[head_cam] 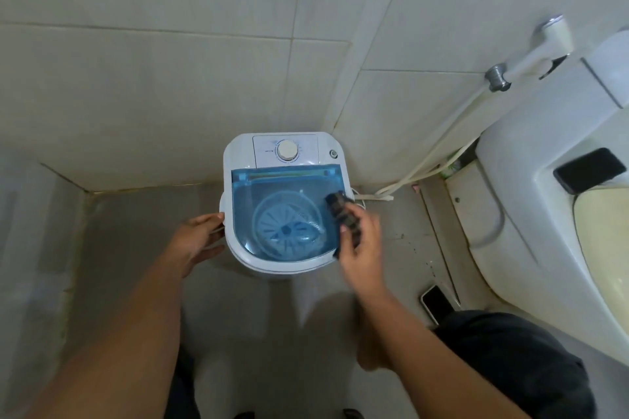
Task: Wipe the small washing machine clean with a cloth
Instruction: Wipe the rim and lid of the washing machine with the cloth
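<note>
No text can be read anywhere. The white control panel [286, 150] on top of the small white plastic washing machine with the translucent blue lid [284, 201] carries a short dark marking left of its round white dial [287, 150] and fine ticks right of it, all too small and blurred to make out.

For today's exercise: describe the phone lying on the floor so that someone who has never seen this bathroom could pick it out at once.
Start at the toilet on the right, then drop to the tiled floor beside its base. The phone on the floor lies there, near the person's right knee. Unlike the all-black phone on the toilet, it has a pale rim round its dark screen.
</note>
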